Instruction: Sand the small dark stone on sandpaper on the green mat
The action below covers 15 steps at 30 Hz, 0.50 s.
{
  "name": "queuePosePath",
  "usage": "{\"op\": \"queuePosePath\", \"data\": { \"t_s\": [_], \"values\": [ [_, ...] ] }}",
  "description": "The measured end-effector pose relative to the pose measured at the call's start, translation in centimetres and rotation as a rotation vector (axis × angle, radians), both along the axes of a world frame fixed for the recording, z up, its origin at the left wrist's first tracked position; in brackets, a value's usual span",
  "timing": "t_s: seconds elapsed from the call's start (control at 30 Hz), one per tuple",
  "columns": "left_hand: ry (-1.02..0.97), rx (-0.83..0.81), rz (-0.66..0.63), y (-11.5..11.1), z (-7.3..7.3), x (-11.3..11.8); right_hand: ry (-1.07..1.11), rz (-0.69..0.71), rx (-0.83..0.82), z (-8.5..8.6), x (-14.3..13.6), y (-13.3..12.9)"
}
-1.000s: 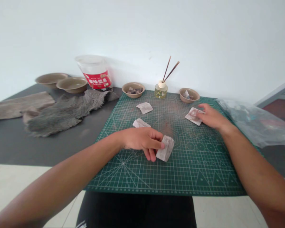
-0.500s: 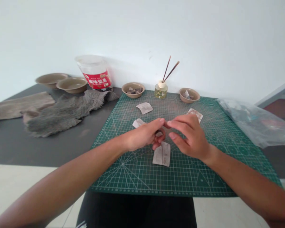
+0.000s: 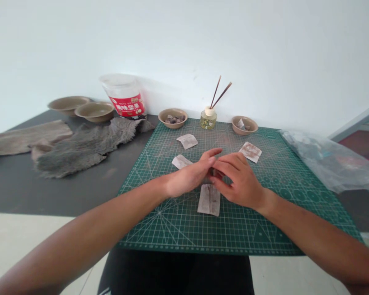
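Over the middle of the green cutting mat point(image 3: 184, 229), my two hands meet. My left hand point(image 3: 190, 177) reaches in with its index finger stretched out and its thumb beside it; its other fingers are mostly hidden. Bent and close together, the fingers of my right hand point(image 3: 241, 180) press against the left thumb and palm. Whether a small thing lies between them I cannot make out. Just below lies a creased, stained paper piece point(image 3: 209, 200). A second paper piece point(image 3: 182, 161) is partly behind my left wrist, and a brown-smeared paper piece point(image 3: 250, 152) lies beyond my right hand.
Another paper scrap point(image 3: 187, 141) lies farther back. Behind it stand a bowl of dark chunks point(image 3: 172, 112), a reed diffuser point(image 3: 208, 118) and a bowl with paper bits point(image 3: 244, 119). At left are grey cloth point(image 3: 80, 149), a plastic tub point(image 3: 126, 98) and bowls point(image 3: 95, 111); plastic bag point(image 3: 332, 159) right.
My right hand has moved left and closed in against my left hand. My left index finger has stretched out, where its fingers were curled before. The papers lie as before.
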<state>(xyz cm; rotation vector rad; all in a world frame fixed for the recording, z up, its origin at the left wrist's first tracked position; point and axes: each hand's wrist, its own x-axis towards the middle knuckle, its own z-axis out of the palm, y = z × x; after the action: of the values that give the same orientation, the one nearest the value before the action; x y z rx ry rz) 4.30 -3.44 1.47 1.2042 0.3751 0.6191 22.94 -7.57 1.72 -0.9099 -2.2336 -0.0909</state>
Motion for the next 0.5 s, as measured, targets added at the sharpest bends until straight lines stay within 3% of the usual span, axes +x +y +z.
{"op": "queuePosePath", "data": {
  "t_s": [0.07, 0.17, 0.23, 0.33, 0.5],
  "values": [
    [0.120, 0.202, -0.021, 0.8, 0.6, -1.0, 0.042, 0.045, -0.024, 0.3, 0.2, -0.3],
    [0.442, 0.706, -0.120, 1.8, 1.8, -2.9, 0.062, 0.100, -0.133, 0.7, 0.6, -0.6],
    [0.562, 0.956, -0.156, 2.0, 2.2, -3.8, 0.048, 0.129, -0.205, 0.7, 0.7, -0.7],
    [0.681, 1.119, -0.217, 1.4, 1.9, -3.9, -0.004, 0.183, -0.260, 0.7, 0.6, -0.6],
    [0.749, 1.290, -0.202, 0.5, 0.7, -3.1, -0.067, 0.223, -0.287, 0.5, 0.5, -0.5]
  ]
}}
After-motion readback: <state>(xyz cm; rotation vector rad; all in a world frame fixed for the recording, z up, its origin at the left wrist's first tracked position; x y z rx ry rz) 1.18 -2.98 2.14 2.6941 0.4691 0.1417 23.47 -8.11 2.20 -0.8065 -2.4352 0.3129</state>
